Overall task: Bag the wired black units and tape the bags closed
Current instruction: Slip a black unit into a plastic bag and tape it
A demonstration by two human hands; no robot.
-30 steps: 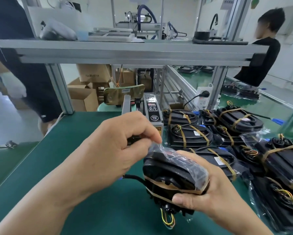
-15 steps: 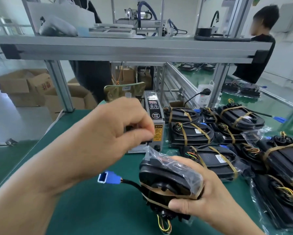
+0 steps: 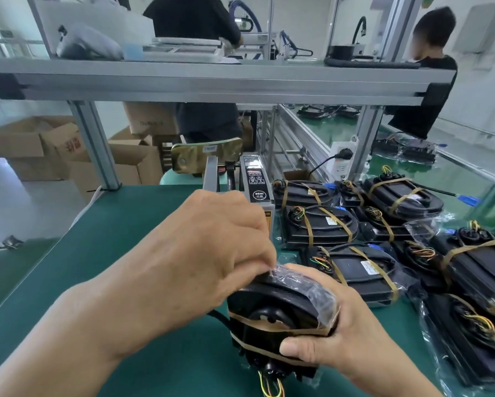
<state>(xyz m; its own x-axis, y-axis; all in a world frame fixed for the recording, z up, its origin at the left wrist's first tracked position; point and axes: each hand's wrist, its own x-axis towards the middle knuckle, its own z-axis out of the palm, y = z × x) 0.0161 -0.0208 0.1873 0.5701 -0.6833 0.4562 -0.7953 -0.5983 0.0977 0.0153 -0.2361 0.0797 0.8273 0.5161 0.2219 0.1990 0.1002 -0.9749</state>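
While the right hand (image 3: pixel 340 333) grips the bagged black unit (image 3: pixel 280 305) at 5 o'clock, long axis running 6 to 12, the left hand (image 3: pixel 200 262) pinches the bag flap (image 3: pixel 300 283) at the unit's 12 o'clock end, tape dispenser (image 3: pixel 254 186) beyond.

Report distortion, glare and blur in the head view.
Head view: the wide-angle lens splays the shelf post outward toward its top; soft glare glints on the plastic bag over the black unit; left hand and right hand are in focus; far left background is overexposed.

"SEMI" on the tape dispenser (image 3: pixel 255 179) button.
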